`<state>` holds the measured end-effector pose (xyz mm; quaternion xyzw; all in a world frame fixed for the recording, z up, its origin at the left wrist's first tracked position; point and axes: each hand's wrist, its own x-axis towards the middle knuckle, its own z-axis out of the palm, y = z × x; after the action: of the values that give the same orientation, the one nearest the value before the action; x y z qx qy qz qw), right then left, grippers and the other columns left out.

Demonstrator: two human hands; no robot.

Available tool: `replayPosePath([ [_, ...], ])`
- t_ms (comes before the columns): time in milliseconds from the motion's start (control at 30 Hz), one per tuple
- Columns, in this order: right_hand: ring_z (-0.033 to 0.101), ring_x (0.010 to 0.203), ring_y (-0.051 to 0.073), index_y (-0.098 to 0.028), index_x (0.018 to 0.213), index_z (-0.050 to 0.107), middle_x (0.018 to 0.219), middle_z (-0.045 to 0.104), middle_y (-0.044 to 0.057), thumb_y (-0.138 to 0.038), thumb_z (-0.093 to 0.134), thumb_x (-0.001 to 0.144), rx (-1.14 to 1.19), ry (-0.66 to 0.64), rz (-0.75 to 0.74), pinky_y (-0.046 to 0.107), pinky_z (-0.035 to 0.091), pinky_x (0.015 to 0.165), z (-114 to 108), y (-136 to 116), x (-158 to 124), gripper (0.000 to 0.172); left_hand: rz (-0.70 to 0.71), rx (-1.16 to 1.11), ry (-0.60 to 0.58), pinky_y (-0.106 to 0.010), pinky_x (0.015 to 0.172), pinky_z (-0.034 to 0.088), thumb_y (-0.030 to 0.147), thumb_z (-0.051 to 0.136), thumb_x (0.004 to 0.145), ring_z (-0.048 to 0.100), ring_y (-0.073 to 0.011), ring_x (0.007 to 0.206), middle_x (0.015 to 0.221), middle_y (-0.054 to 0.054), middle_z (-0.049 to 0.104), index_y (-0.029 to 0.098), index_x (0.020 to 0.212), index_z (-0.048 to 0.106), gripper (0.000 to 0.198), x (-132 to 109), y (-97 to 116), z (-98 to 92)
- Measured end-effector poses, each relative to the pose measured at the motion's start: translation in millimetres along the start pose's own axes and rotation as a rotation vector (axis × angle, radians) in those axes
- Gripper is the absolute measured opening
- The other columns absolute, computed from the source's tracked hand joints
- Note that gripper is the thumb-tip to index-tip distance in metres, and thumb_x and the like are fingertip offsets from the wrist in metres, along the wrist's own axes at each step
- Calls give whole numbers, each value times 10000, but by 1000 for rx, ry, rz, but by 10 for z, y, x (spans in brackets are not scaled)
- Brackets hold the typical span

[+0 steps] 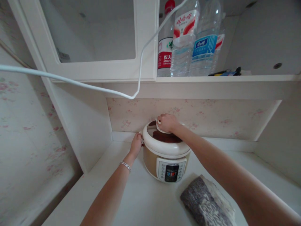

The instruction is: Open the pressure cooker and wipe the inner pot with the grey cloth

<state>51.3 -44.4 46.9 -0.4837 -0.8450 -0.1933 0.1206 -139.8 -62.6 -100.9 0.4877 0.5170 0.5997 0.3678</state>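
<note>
A round electric pressure cooker (150,155) with a tan body, white lid and dark red top stands upright on the white counter. Its front panel (171,171) has buttons and a dark display. My right hand (168,123) is closed around the white handle on top of the lid. At the cooker's left side, my left hand (136,144) is closed against the side handle, with the fingers partly hidden behind it. The lid sits on the body. A folded grey and white cloth (207,201) lies on the counter in front of the cooker, under my right forearm.
Above the counter, a shelf (225,79) holds several plastic bottles (183,47) and small items. A glass-fronted cabinet door (145,70) is on its left. A white cable (94,86) hangs across the view. A side panel (87,125) bounds the counter's left, and flowered wallpaper (211,116) covers the back.
</note>
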Motion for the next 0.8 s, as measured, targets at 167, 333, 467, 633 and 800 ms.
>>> replayPosePath([
  [167, 602, 980, 259, -185, 1013, 676, 1048, 670, 127, -398, 370, 895, 2, 14, -91, 332, 418, 808, 5, 94, 9, 391, 3, 7, -15, -330, 796, 494, 388, 371, 891, 632, -191, 918, 1008, -82, 672, 197, 1041, 565, 312, -12, 14, -5],
  [333, 608, 927, 223, -161, 958, 670, 1004, 679, 115, -348, 386, 893, 17, 76, -187, 296, 399, 798, 38, 227, -47, 345, 25, 34, 2, -335, 813, 485, 389, 379, 886, 618, -197, 947, 1034, -81, 663, 196, 1019, 571, 303, -9, 11, -6],
  [467, 604, 937, 228, -163, 955, 667, 1005, 675, 113, -343, 382, 892, 15, 72, -173, 306, 403, 802, 58, 230, -77, 342, 64, 47, 32, -324, 834, 469, 358, 399, 869, 601, -196, 979, 1020, -77, 661, 189, 979, 578, 269, -7, 21, 4],
  [633, 598, 988, 275, -183, 1013, 673, 1067, 654, 127, -351, 362, 885, -2, -15, -61, 359, 427, 811, 49, 153, -48, 376, 47, 46, 53, -315, 788, 473, 334, 387, 855, 606, -188, 900, 929, -63, 658, 190, 905, 562, 232, -20, 36, 39],
  [800, 592, 1020, 319, -166, 1088, 672, 1131, 631, 168, -361, 365, 873, 6, -92, 49, 422, 433, 845, 43, 91, -10, 423, 15, 16, 55, -295, 719, 477, 326, 382, 842, 608, -176, 823, 864, -47, 648, 200, 881, 550, 214, -41, 50, 71],
])
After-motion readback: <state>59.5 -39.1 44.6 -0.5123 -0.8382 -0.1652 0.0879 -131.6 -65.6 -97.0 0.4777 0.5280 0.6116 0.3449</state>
